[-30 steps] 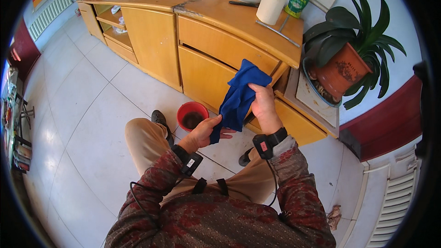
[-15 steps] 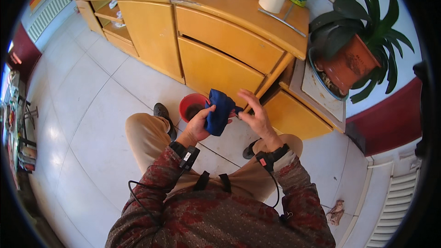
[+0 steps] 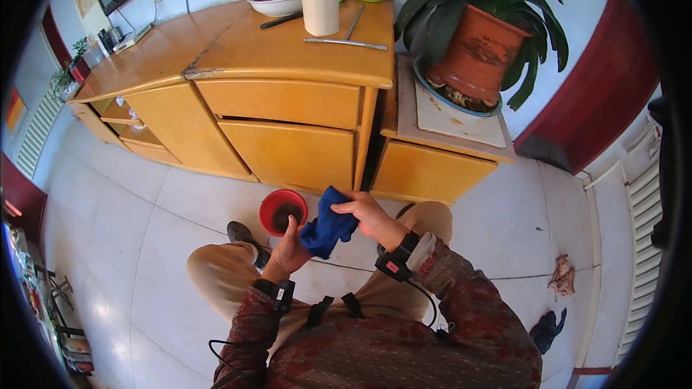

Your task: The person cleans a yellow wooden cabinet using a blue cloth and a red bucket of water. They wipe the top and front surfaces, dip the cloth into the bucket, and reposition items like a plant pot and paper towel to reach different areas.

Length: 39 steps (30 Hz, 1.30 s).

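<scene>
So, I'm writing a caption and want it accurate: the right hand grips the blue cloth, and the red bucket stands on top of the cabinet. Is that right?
Not quite: the red bucket stands on the floor in front of the cabinet, as the head view shows. The right hand does grip the blue cloth.

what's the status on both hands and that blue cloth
Right hand pinching blue cloth, bunched. Left hand at its left side, thumb raised. Red bucket just beyond left hand.
</scene>
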Motion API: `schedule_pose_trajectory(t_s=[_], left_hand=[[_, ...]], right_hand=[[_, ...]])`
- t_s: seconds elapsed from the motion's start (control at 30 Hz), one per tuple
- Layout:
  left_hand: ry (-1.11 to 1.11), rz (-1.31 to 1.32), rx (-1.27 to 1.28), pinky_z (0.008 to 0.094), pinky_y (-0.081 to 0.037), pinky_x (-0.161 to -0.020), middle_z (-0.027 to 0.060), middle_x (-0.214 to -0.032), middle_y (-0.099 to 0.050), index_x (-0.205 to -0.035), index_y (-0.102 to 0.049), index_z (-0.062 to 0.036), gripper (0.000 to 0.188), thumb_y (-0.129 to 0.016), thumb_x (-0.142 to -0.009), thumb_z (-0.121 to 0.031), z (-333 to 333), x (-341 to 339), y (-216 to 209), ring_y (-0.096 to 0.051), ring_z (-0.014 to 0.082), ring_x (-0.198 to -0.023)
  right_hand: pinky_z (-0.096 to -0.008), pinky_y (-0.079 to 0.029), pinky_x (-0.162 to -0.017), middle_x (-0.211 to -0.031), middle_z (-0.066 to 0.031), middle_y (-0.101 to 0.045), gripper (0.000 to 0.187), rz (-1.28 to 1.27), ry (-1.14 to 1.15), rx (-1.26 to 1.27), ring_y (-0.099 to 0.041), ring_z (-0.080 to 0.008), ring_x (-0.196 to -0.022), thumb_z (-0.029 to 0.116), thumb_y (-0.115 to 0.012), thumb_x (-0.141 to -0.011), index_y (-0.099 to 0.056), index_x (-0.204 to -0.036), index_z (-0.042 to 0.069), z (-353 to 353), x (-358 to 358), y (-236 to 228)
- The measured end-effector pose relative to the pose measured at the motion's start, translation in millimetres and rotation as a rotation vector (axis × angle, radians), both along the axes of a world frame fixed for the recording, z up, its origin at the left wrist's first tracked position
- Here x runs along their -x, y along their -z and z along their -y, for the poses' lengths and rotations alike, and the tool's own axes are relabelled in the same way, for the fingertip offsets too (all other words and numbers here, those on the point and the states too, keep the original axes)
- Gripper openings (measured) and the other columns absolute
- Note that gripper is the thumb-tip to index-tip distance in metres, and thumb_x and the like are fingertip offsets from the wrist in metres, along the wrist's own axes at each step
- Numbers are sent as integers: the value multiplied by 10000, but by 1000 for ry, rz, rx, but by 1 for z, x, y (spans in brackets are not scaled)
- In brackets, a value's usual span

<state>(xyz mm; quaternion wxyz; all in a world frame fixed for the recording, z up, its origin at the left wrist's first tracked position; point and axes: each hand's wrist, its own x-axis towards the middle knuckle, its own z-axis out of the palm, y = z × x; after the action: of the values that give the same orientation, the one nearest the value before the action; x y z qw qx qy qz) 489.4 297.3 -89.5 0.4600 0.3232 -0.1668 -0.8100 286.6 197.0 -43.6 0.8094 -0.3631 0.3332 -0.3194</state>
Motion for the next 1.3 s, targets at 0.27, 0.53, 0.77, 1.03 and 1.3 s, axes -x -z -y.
schedule_pose_trajectory(t_s=[0.27, 0.53, 0.77, 1.03, 1.3], left_hand=[[-224, -40, 79, 522, -351, -1100, 127, -1439, -443, -1436, -386, -71, 852, -384, -897, -731, 3, 13, -4, -435, 322, -1311], [-300, -51, 148, 438, -396, -1073, 104, -1299, -567, -1309, -515, -85, 551, -318, -1032, -518, 5, 18, -6, -524, 256, -1231], [-166, 94, 84, 429, -421, -1049, 106, -1275, -573, -1265, -532, -66, 575, -302, -1030, -537, 0, 13, -2, -534, 246, -1213], [-58, 456, 113, 409, -484, -958, 144, -1319, -547, -1398, -443, -23, 604, -381, -1030, -499, 0, -5, -19, -554, 241, -1188], [-136, 867, 188, 359, -532, -866, 132, -1199, -625, -1248, -557, 12, 408, -470, -1032, -323, 10, -100, -57, -624, 242, -1093]], right_hand=[[-308, -499, -866, -1030, -65, -685, 399, -219, 53, 608, -652, -188, -940, 94, -730, -787, -626, -1161, 1, -23, -10, -19], [-383, -466, -950, -1205, -133, -621, 411, -661, 171, 1328, -574, -341, -1145, 140, -747, -740, -662, -1137, 76, -47, -20, -2], [-322, -458, -942, -1192, -83, -622, 563, -236, -250, 359, -586, -196, -1078, 212, -785, -808, -564, -1307, 71, -46, -7, 18], [-309, -515, -834, -988, -94, -701, 350, -184, -55, -8, -668, -192, -880, 130, -736, -830, -654, -1141, -8, -42, 6, 63], [-321, -494, -798, -998, -76, -655, 391, -53, 775, 212, -603, -173, -876, 106, -686, -835, -596, -1198, -9, 24, 26, 35]])
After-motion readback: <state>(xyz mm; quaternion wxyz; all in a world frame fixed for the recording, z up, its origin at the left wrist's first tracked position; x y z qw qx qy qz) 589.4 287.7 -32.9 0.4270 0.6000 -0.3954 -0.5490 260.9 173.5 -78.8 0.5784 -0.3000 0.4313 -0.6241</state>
